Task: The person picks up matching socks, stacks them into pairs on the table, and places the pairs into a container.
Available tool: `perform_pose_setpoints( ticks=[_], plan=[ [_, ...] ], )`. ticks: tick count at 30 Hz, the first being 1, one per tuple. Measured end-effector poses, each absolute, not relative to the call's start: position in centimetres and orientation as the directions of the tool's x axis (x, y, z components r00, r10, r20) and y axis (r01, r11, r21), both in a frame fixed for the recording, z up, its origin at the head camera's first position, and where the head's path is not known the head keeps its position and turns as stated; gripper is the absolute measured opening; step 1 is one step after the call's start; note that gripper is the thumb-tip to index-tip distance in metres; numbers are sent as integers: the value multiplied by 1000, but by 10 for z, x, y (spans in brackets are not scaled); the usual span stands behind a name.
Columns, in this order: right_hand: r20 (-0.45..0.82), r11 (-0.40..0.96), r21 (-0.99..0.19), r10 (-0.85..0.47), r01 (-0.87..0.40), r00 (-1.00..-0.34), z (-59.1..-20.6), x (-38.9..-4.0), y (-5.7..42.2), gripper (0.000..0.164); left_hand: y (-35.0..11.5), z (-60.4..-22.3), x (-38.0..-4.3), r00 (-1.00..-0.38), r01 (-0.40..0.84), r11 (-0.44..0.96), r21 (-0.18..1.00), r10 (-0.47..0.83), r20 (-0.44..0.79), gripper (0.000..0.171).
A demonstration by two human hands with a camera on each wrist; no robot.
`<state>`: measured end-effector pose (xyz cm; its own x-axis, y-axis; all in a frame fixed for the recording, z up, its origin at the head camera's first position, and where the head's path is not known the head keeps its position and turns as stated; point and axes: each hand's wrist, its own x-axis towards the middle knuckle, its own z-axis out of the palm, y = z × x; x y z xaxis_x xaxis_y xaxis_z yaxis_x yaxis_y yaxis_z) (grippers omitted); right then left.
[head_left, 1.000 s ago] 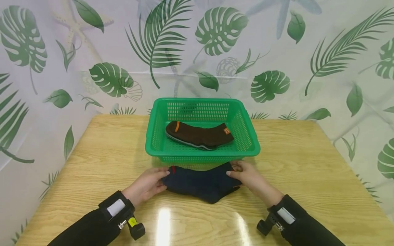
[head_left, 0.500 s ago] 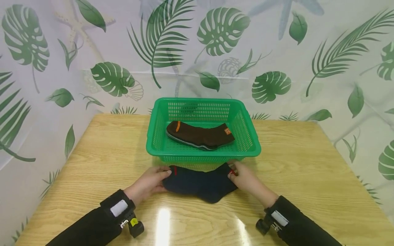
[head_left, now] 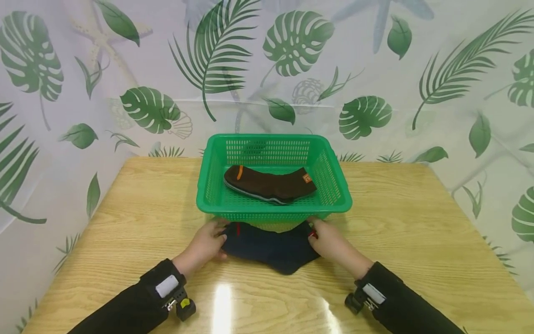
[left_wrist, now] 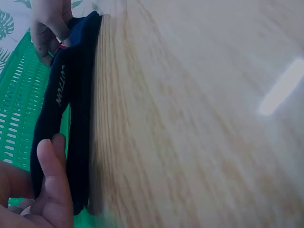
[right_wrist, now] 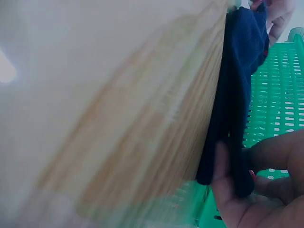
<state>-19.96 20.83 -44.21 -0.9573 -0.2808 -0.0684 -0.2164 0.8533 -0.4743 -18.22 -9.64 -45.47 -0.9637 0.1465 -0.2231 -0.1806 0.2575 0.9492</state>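
A pair of navy socks (head_left: 271, 248) lies flat on the table in front of the green basket, one sock over the other. My left hand (head_left: 204, 243) pinches the toe end, beside a red stripe. At the cuff end, by a small red mark, my right hand (head_left: 329, 239) pinches the fabric. Pale lettering shows on the upper navy sock (left_wrist: 59, 90) in the left wrist view. Fingers of each hand reach between the two layers in the wrist views, and the lower sock (right_wrist: 213, 137) rests along the wood.
Just behind the navy socks stands the green plastic basket (head_left: 275, 208). Inside it lie brown socks (head_left: 271, 183) with orange marks and a grey edge below. The wooden table (head_left: 400, 222) meets a leaf-patterned cloth (head_left: 317, 88) at the back.
Since a second ago my right hand has shifted slightly left at the cuff. My left hand and the sock's toe end have edged toward the basket. The basket and brown socks stay put.
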Motion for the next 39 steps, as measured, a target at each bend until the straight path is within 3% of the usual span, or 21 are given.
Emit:
perform_pose_setpoints(
  ticks=[6,19,25,28,33,36,39],
  plan=[
    [-71,864,-459,-270,-209,-960,-441,-199,207,41,-97,-453,-187,-976,-75,411,909,156,-151,40],
    [-79,860,-470,-266,-199,-961,-444,-204,208,43,-99,-460,-195,-977,-60,452,890,156,-145,34],
    [-88,876,-428,-286,-223,-954,-441,-199,209,48,-100,-458,-194,-977,9,531,847,185,-106,34],
    [-82,884,-398,-301,-246,-950,-437,-195,209,51,-99,-452,-188,-977,127,660,740,212,-22,34],
    [-13,899,-250,-375,-360,-927,-426,-183,205,55,-88,-440,-172,-908,419,845,333,382,174,46],
    [-25,840,-216,-515,-498,-857,-423,-173,199,57,-81,-439,-166,-829,559,799,220,548,115,62],
    [-141,736,-297,-664,-609,-734,-425,-163,192,68,-77,-440,-165,-760,620,754,217,646,-71,74]
  ],
)
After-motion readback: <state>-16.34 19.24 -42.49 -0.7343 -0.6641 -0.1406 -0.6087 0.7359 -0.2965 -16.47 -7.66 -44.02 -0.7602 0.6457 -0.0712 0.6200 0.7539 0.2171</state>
